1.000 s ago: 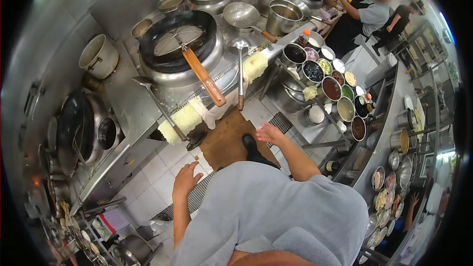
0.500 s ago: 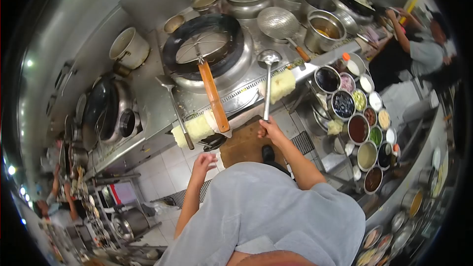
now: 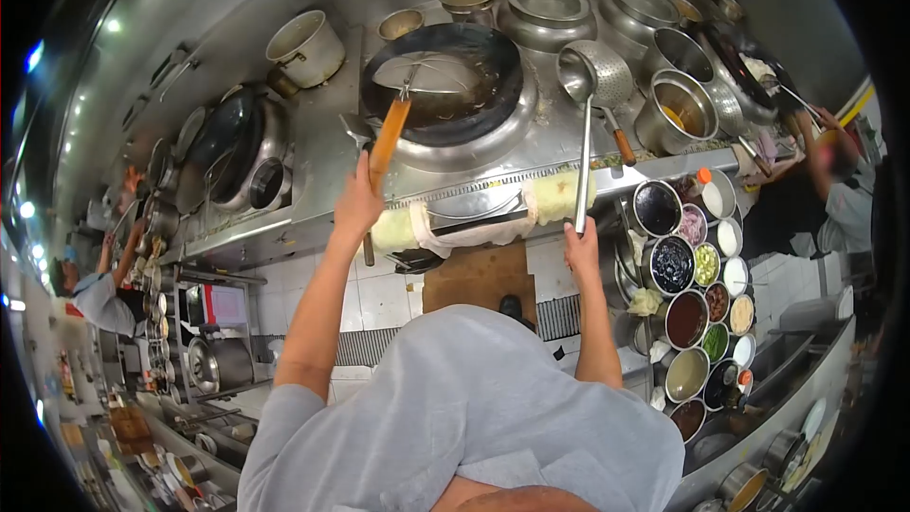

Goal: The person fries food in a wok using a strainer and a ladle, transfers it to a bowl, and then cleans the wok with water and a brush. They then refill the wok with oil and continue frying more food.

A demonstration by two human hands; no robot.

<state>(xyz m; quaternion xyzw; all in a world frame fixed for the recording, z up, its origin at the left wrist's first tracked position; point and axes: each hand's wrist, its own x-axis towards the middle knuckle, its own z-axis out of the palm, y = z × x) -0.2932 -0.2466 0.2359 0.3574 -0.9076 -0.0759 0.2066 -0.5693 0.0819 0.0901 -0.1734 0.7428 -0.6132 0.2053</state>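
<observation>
My left hand (image 3: 358, 199) is closed around the wooden handle of a wire strainer (image 3: 389, 137). The strainer's round mesh head lies inside a large black wok (image 3: 502, 109) on the stove. In my right hand (image 3: 582, 246) is the lower end of the long handle of a metal ladle (image 3: 584, 156). The ladle's bowl is raised over the stove, in front of a perforated skimmer (image 3: 611, 76) with a wooden handle. A spatula (image 3: 357, 128) lies partly hidden behind my left hand. Folded pale cloths (image 3: 559, 197) lie along the stove's front edge.
Right of me stand several round containers of sauces and chopped ingredients (image 3: 686, 320). Metal pots (image 3: 678, 114) line the stove's back and right. Another wok (image 3: 223, 156) sits at left. A co-worker (image 3: 844, 190) works at far right; another person (image 3: 104, 299) is at far left.
My left hand has risen from beside my body and taken hold of the strainer's wooden handle. The ladle, still in my right hand, now overlaps the skimmer. The camera view has shifted.
</observation>
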